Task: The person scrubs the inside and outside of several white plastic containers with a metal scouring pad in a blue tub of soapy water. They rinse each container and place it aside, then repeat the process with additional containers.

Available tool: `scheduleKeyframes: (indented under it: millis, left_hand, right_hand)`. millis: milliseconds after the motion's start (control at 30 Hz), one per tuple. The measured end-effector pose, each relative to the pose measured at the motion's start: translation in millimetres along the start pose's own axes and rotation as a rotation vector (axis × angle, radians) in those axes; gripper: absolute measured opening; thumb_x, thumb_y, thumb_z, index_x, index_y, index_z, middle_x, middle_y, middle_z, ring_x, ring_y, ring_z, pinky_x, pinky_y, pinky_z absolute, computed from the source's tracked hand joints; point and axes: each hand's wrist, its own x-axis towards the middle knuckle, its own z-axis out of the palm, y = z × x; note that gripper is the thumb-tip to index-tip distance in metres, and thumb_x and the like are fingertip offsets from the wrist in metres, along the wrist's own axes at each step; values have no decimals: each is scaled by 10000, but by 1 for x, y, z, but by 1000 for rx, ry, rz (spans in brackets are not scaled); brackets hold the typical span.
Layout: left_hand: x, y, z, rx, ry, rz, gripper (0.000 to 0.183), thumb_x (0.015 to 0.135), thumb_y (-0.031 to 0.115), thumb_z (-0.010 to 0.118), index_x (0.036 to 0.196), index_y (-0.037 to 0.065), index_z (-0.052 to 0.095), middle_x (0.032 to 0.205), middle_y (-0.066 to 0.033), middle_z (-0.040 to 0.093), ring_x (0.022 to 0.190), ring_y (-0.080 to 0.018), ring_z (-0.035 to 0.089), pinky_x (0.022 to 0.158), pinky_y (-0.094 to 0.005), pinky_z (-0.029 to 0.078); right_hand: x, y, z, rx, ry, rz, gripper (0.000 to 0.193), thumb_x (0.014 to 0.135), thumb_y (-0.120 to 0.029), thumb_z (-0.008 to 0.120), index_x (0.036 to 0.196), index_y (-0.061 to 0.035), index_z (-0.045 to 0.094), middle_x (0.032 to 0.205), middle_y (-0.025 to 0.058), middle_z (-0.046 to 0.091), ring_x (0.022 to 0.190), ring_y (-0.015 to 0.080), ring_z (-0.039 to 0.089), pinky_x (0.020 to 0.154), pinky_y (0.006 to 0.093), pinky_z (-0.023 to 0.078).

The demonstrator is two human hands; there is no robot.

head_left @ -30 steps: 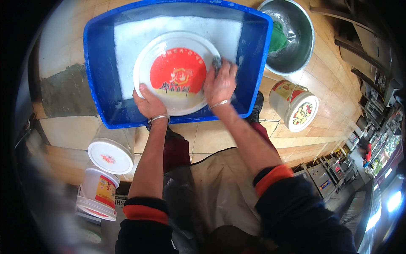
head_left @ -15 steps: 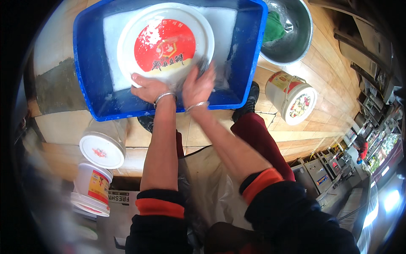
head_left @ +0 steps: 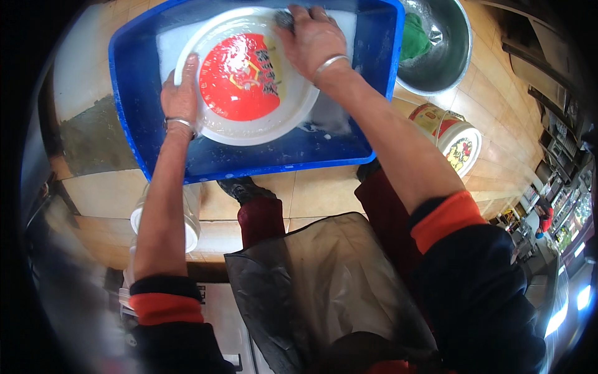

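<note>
A round white bucket lid (head_left: 240,78) with a red and yellow label lies wet inside a blue plastic tub (head_left: 140,134). My left hand (head_left: 179,93) grips the lid's left rim, its thumb lying on the upper face. In my right hand (head_left: 314,40) is a dark grey scouring pad, apparently steel wool (head_left: 284,20), pressed to the lid's upper right edge. The fingers curl around the pad and partly hide it. White suds or pale, cloudy water (head_left: 339,22) show around the lid.
Beside the tub's right wall stands a metal basin (head_left: 458,59) holding a green cloth (head_left: 414,37). A lidded white bucket (head_left: 460,149) lies to the right. Another white bucket (head_left: 192,218) is at lower left, partly behind my left forearm. My shoe (head_left: 246,189) is close to the tub's near edge.
The lid has turned counterclockwise, so its lettering moved from the near side to the right. My left hand shifted to the left rim; my right hand moved up to the far right edge.
</note>
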Motion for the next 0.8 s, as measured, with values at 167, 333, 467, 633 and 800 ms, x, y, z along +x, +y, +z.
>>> scheduleKeyframes:
  millis: [167,333,467,633,800]
  left_hand:
    - [-33,-21,16,113,313,13,673,890,563,558,1142,-56,640,1048,-281,664,1003,-382,646,888,-430,482]
    - [-91,-17,41,-115,533,-186,687,912,540,557,1133,-109,605,980,-271,679,866,-355,676,748,-415,535]
    - [-103,-29,55,-393,531,-313,708,934,543,517,1196,-112,574,1051,-249,671,899,-315,671,795,-384,534]
    - [-89,-45,37,-230,410,-110,665,955,499,501,1182,-122,574,1042,-254,672,901,-328,672,786,-395,531]
    - [-51,-40,-11,33,317,-87,672,961,527,477,1179,-99,588,1064,-233,676,928,-295,676,814,-376,521]
  right_hand:
    - [-21,-21,19,39,116,261,475,875,-274,634,1267,-21,540,1131,281,568,971,455,585,854,487,496]
    - [-106,-81,-7,217,131,955,592,903,-250,602,1368,56,401,1196,373,497,1033,497,546,890,484,471]
    - [-152,-117,14,290,40,1188,666,931,-233,580,1412,104,267,1277,399,412,1145,516,485,951,469,440]
    - [-159,-51,25,403,88,734,488,928,-186,574,1306,78,415,1081,298,598,1012,419,581,892,437,464]
    - [-110,66,34,511,81,817,458,927,-194,586,1317,6,454,1198,282,580,1094,407,579,937,420,467]
